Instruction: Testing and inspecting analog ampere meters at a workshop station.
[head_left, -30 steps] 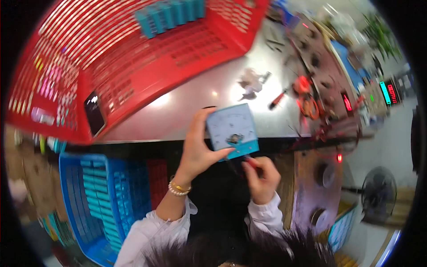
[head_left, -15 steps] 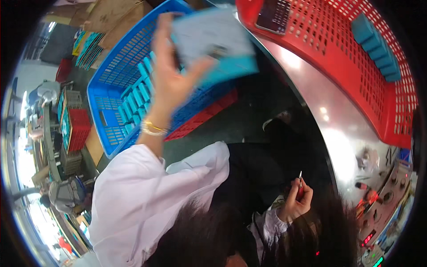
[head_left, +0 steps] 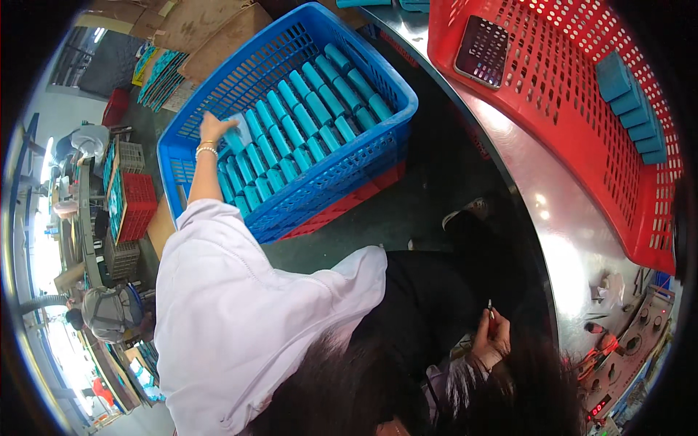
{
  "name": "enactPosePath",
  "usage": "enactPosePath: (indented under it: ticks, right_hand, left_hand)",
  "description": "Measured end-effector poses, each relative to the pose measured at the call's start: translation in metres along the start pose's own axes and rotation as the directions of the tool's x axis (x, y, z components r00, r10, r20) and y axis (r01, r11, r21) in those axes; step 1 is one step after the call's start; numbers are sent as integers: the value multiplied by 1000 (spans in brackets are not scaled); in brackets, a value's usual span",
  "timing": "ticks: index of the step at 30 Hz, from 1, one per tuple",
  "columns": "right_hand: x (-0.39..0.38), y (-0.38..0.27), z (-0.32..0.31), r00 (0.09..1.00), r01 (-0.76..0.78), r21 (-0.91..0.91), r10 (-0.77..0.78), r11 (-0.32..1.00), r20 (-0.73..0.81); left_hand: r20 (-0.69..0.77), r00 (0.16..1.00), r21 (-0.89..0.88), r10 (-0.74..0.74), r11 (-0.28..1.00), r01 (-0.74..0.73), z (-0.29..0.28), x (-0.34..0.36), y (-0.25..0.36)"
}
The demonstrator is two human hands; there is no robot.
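Left grip inside blue basket, toward its left end, touching white-faced teal meter. Meter just right of grip, thumb reaching toward its face, rows of teal units beside it. Hand small in view: cannot tell whether fingers pinch meter or merely rest on it. Right grip well apart from meter, near dark-clad lap, fingers pinching slim red-handled tool, tip outward. Worktop at right, carrying red basket; phone resting on red basket.
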State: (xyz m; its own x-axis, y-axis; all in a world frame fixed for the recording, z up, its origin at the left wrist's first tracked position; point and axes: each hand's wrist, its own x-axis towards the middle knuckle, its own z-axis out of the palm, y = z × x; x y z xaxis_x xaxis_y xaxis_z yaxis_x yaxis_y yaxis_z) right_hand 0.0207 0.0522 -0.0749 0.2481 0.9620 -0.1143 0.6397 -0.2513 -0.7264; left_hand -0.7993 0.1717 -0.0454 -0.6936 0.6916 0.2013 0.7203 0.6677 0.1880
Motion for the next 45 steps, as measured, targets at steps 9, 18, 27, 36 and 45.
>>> enactPosePath:
  ticks: [9,18,27,36,45]
  right_hand:
    - [-15,1,30,982,164,-78,-170,983,-79]
    - [11,-39,-25,940,208,-140,-238,968,-245]
    - [26,-18,-76,906,211,-54,-217,976,-363]
    - [15,51,-119,930,-25,-115,-19,993,-366]
    - [12,73,-94,927,-87,-154,23,984,-376]
  left_hand:
    - [-30,976,-440,217,874,-208,88,17,-12]
    - [-684,610,-212,399,692,-690,-40,-112,309]
    - [-698,-19,-287,716,-304,-909,-130,-248,752]
    - [33,345,-334,938,335,-881,-55,-265,1022]
    - [164,333,-164,928,359,-919,-54,-271,993]
